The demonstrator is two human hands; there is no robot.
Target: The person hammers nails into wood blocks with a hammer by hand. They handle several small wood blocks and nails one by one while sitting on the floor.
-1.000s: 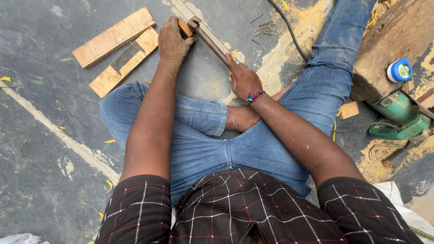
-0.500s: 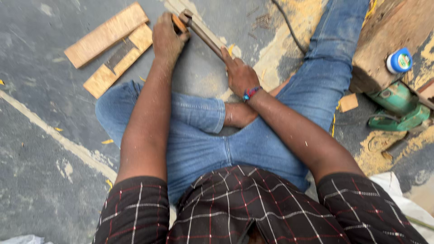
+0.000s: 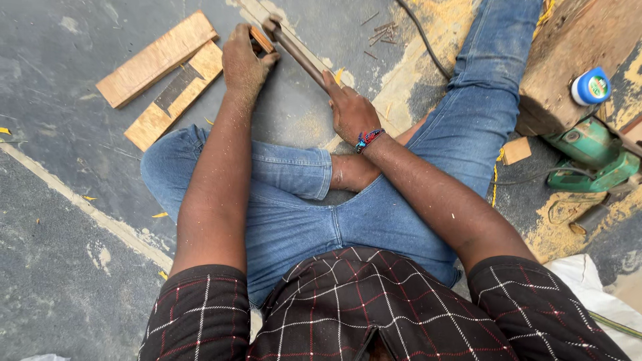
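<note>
A small wooden block point(image 3: 261, 39) is pinned to the concrete floor point(image 3: 80, 220) by the left hand point(image 3: 244, 63), fingers closed on it; a hammer point(image 3: 294, 50) is gripped by the right hand point(image 3: 351, 110) — head at the block. Striking appears underway — a steady hold is needed.

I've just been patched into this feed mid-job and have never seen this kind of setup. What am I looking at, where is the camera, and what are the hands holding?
There is no machine here: the one picture comes from a camera worn on a person's head, looking down at their own arms and lap as they sit on a grey floor. The right hand grips the handle of a hammer, whose head is up by the left hand. The left hand holds a small wooden piece against the floor. Two wooden boards lie to the left. On the right are a green power tool, a blue-capped bottle, loose nails and sawdust.
</note>
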